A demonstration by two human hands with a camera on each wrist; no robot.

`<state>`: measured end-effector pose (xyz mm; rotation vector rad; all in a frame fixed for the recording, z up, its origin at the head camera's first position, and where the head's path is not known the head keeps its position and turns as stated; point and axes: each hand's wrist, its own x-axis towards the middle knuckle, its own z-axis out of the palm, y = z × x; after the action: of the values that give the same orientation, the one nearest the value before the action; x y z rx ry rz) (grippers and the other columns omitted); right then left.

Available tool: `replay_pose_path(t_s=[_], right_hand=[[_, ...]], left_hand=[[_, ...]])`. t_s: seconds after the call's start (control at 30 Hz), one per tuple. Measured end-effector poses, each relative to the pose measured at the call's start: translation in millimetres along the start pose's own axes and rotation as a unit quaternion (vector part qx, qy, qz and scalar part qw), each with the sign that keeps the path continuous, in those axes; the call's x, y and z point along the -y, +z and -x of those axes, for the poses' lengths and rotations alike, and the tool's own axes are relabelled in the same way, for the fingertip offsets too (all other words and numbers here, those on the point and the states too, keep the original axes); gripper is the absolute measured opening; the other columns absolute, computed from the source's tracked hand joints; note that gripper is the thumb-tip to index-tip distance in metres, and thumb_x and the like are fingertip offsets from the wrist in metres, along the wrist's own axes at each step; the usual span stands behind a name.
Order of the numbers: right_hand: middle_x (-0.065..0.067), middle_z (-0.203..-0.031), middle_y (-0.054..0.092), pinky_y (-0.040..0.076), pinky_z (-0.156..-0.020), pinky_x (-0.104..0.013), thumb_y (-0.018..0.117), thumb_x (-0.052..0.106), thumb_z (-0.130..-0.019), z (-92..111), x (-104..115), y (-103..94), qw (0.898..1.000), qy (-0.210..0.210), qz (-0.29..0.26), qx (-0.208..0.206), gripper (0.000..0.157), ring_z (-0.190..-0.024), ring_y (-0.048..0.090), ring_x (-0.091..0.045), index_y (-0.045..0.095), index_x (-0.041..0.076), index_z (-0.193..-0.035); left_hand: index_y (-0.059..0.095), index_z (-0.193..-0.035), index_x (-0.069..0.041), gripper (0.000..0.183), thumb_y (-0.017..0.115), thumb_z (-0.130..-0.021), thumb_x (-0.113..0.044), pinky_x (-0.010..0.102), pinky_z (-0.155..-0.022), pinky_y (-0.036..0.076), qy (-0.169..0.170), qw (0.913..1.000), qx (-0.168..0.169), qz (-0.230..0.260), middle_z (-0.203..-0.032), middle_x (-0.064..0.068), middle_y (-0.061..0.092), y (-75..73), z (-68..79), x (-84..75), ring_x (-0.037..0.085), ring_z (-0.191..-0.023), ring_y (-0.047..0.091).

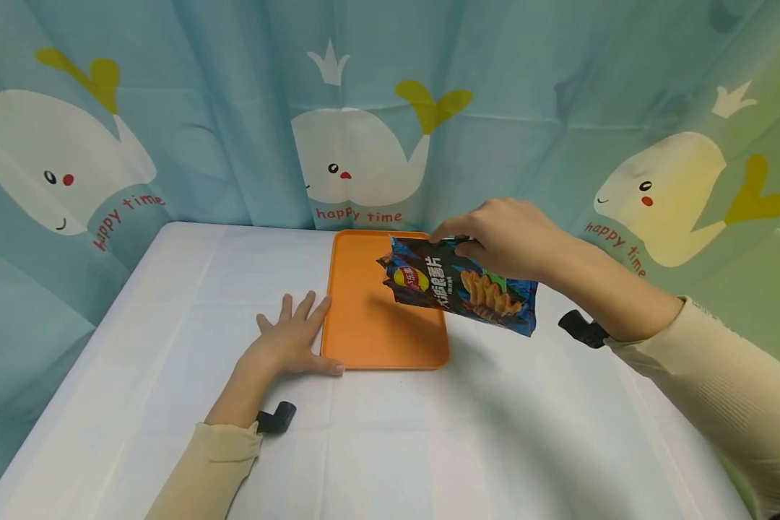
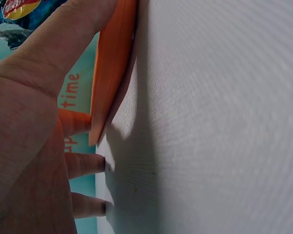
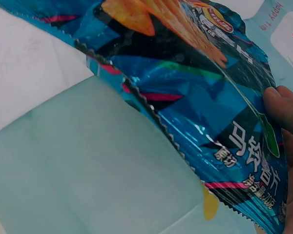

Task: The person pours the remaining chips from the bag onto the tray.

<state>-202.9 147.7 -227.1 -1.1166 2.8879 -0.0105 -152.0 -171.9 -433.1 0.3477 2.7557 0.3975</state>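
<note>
My right hand [image 1: 503, 235] pinches the upper edge of a dark blue bag of potato chips [image 1: 458, 285]. The bag hangs tilted above the right part of an orange tray [image 1: 377, 339], and its shadow falls on the tray. In the right wrist view the chip bag [image 3: 185, 97] fills much of the frame, with the thumb [image 3: 283, 109] on its side. My left hand [image 1: 289, 343] lies with fingers spread at the tray's left edge. The left wrist view shows its thumb and a finger against the tray's side [image 2: 110, 73], with other fingertips on the cloth.
A white cloth covers the table [image 1: 377, 448]. Behind it hangs a blue-green curtain [image 1: 234, 144] printed with white whales and red lettering. A black wrist mount [image 1: 276, 419] sits on the left wrist, another [image 1: 583, 329] on the right.
</note>
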Motion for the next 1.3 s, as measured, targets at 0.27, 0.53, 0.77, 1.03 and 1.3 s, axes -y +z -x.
replay_pose_path(t_s=[0.27, 0.53, 0.77, 1.03, 1.3], right_hand=[[0.003, -0.064, 0.060, 0.037, -0.048, -0.029, 0.066, 0.012, -0.095, -0.1, 4.2, -7.4, 1.000, 0.000, 0.000, 0.002, 0.034, -0.050, 0.046, -0.015, 0.071, 0.030, -0.123], [0.004, -0.057, 0.053, 0.035, -0.046, -0.029, 0.065, 0.012, -0.097, -1.2, 7.1, -11.6, 1.000, -0.001, 0.002, -0.001, 0.034, -0.048, 0.044, -0.015, 0.071, 0.031, -0.124], [0.003, -0.058, 0.055, 0.037, -0.048, -0.029, 0.065, 0.013, -0.097, -5.3, 9.1, -14.2, 1.000, -0.004, 0.007, 0.001, 0.033, -0.050, 0.046, -0.016, 0.071, 0.031, -0.124], [0.003, -0.059, 0.056, 0.036, -0.047, -0.029, 0.065, 0.012, -0.097, -6.9, 11.8, -15.2, 1.000, -0.005, 0.006, 0.008, 0.033, -0.049, 0.046, -0.015, 0.072, 0.031, -0.123], [0.003, -0.062, 0.059, 0.038, -0.048, -0.030, 0.066, 0.012, -0.096, -10.0, 14.7, -18.5, 1.000, -0.005, 0.013, 0.005, 0.033, -0.052, 0.049, -0.015, 0.072, 0.032, -0.121]], left_hand=[[0.014, -0.161, -0.014, 0.131, 0.074, -0.064, -0.078, 0.089, -0.095, 0.006, -0.002, 1.0000, 0.005, 0.002, -0.166, 0.023, 0.008, 0.5, -0.2, 0.3, 0.059, -0.146, -0.002], [0.014, -0.162, -0.015, 0.131, 0.075, -0.064, -0.077, 0.089, -0.096, 0.005, -0.006, 1.0000, 0.006, 0.003, -0.166, 0.023, 0.008, -1.3, -0.4, -0.4, 0.059, -0.146, -0.002], [0.013, -0.162, -0.015, 0.132, 0.075, -0.063, -0.078, 0.088, -0.097, 0.004, -0.010, 0.9999, 0.006, 0.005, -0.166, 0.022, 0.008, -1.5, -1.4, 0.0, 0.058, -0.146, -0.003], [0.013, -0.162, -0.015, 0.131, 0.076, -0.064, -0.077, 0.088, -0.096, 0.005, -0.008, 0.9999, 0.008, 0.006, -0.166, 0.023, 0.008, -1.1, -1.0, -1.0, 0.059, -0.146, -0.002], [0.014, -0.161, -0.014, 0.130, 0.075, -0.065, -0.076, 0.089, -0.096, 0.006, -0.003, 1.0000, 0.007, 0.006, -0.166, 0.023, 0.009, -3.0, 1.1, -1.0, 0.059, -0.146, -0.001]])
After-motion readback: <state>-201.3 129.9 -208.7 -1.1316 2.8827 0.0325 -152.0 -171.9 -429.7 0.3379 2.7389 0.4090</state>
